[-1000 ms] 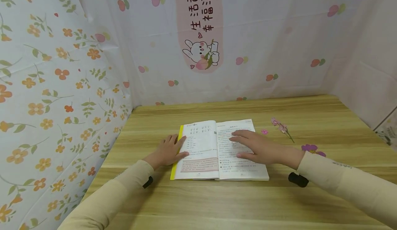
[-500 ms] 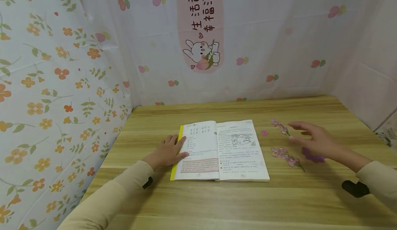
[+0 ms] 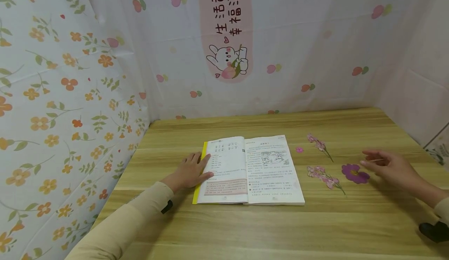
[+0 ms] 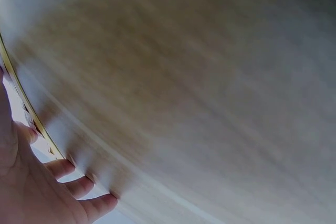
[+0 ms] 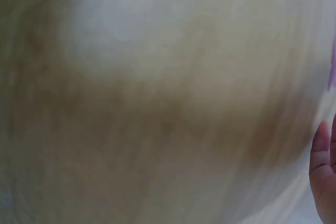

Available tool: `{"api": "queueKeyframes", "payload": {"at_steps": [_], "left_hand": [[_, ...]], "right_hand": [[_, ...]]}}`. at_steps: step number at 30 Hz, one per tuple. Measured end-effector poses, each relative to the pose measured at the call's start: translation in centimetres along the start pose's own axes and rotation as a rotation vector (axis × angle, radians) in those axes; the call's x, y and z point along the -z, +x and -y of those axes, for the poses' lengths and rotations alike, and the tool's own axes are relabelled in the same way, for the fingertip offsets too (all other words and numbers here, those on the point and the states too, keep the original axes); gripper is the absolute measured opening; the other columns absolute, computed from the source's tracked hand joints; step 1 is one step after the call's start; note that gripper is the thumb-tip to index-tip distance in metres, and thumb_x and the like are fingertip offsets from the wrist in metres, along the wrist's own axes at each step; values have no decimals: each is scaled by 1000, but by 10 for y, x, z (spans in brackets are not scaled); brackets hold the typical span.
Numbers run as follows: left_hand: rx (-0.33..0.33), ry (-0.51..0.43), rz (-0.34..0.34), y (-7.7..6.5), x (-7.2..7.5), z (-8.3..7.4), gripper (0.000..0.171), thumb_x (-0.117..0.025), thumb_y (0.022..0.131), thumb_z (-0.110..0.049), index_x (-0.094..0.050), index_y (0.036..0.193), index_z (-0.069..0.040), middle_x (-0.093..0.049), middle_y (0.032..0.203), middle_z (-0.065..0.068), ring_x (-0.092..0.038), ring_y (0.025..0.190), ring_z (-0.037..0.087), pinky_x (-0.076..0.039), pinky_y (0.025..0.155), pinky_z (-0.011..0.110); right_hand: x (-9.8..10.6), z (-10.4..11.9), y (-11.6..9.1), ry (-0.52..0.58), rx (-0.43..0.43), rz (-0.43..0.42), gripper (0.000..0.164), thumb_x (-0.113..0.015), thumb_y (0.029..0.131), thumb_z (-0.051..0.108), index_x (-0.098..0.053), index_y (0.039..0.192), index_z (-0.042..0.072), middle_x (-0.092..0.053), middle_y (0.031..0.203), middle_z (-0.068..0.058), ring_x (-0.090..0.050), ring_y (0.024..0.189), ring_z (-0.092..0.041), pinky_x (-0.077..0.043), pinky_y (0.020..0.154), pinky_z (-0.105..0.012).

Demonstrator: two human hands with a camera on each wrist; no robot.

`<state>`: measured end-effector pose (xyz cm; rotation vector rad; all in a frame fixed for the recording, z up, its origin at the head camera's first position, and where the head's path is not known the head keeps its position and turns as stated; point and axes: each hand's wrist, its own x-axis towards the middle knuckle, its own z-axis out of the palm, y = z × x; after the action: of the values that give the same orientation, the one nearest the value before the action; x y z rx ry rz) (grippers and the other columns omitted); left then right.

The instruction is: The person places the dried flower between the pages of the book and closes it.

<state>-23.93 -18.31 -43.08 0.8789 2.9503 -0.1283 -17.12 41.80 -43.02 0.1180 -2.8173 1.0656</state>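
Observation:
An open book (image 3: 270,182) with a yellow cover edge lies on the wooden table, one page showing a line drawing. My left hand (image 3: 189,171) rests at its left edge, thumb and index finger over the page. In the left wrist view, the other fingers of that left hand (image 4: 37,182) extend past the yellow edge (image 4: 26,98) onto the tabletop. To the right, my right hand (image 3: 393,170) hovers with loosely bent fingers beside a flat purple flower (image 3: 354,174). Only part of the right hand (image 5: 323,166) shows in the right wrist view, below a purple petal (image 5: 333,69).
Between book and right hand lie two pink flower sprigs, an upper sprig (image 3: 320,145) and a lower sprig (image 3: 329,180). A small pink blossom (image 3: 299,149) sits near the book's right edge. Behind the table (image 3: 224,232) hangs a printed white curtain (image 3: 301,49).
My right hand has moved right from over the book's right page to beside the purple flower. A second pink sprig and the page's drawing are uncovered. My left hand stays put.

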Motion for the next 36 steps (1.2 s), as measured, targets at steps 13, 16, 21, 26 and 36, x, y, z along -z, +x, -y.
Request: {"api": "queueKeyframes", "payload": {"at_steps": [13,16,21,26,36], "left_hand": [[-6,-14,-23,-2,0,1,74,-41,99,-57,-30,153,-8,-36,143,28,-37,129,43,-39,95,58],[-7,-19,-22,-2,-1,1,74,-41,99,-57,-31,153,-8,-36,143,28,-37,128,44,-38,95,59],[-8,-29,-21,-3,-3,1,74,-43,99,-56,-31,153,-8,-36,143,28,-37,128,45,-38,95,60],[-6,-31,-21,-4,-3,1,74,-42,99,-56,-30,153,-8,-35,144,28,-37,129,45,-38,96,59],[-11,-23,-34,-3,-5,2,73,-43,99,-56,-31,152,-7,-36,143,28,-38,127,44,-39,94,59]], "right_hand": [[-15,-10,-1,-21,15,46,44,-71,91,26,-62,121,-5,-63,107,-17,-53,78,3,-47,60,-24],[-16,-12,0,-28,56,38,39,-72,90,21,-65,118,-5,-65,103,-13,-53,78,3,-47,61,-22],[-19,-14,-1,-60,118,-8,33,-74,88,17,-68,113,-5,-64,100,-8,-50,78,3,-43,62,-19],[-21,-12,-2,-97,119,-37,32,-75,88,18,-70,112,-3,-63,97,-9,-44,81,4,-40,62,-20],[-24,-9,-2,-89,16,-23,34,-73,89,30,-74,106,1,-62,102,-14,-37,85,14,-34,72,-26]]}}
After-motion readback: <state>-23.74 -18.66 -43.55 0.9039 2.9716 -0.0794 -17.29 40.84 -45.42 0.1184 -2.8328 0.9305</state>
